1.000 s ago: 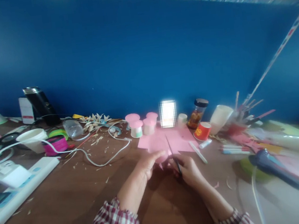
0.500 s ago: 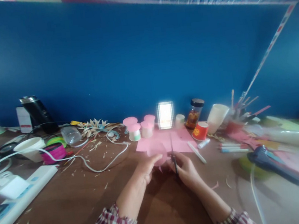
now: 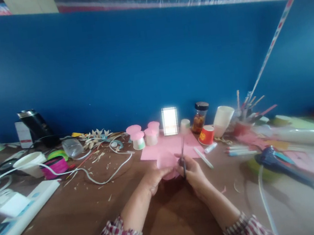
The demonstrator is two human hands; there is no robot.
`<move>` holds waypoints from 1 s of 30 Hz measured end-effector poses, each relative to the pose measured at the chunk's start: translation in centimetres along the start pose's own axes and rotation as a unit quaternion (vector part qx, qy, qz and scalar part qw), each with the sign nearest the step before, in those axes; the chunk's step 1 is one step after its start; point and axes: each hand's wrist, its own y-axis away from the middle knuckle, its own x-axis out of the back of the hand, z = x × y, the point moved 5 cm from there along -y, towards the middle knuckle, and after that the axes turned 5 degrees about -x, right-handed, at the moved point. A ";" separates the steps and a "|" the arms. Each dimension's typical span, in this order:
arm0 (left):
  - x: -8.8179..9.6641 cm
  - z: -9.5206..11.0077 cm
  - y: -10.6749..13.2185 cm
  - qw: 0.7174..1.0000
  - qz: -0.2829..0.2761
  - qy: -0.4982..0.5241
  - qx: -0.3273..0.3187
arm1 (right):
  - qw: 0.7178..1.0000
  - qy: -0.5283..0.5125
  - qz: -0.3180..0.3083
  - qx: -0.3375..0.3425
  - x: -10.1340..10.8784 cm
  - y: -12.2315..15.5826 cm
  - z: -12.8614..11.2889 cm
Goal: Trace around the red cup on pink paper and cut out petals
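Observation:
My left hand (image 3: 154, 177) pinches a rounded piece of pink paper (image 3: 165, 163) between thumb and fingers. Dark-handled scissors (image 3: 183, 162) are gripped in my right hand (image 3: 193, 170), their blades pointing up and away from me. The blades stand close by the right side of the held paper; whether they touch it I cannot tell. Behind both hands a larger pink sheet (image 3: 189, 144) lies flat on the table. Several small paper cups with pink discs on top (image 3: 138, 136) are grouped at its back left corner.
To the right are a red paper cup (image 3: 206, 135), a lidded jar (image 3: 201, 117), a white cup (image 3: 223, 119), markers (image 3: 241, 151) and a glue gun (image 3: 277, 162). On the left lie a power strip (image 3: 38, 202), a white cable (image 3: 96, 181) and pink tape (image 3: 55, 168). A blue partition (image 3: 127, 60) stands behind.
The pink paper piece has shifted in my left hand, its lower edge now closer to the scissors. The camera view has moved slightly, and both hands remain near each other.

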 end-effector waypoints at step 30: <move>-3.9 -2.0 -0.7 0.973 0.088 0.213 0.011 | 0.995 -0.090 0.040 0.005 -0.2 -0.9 0.2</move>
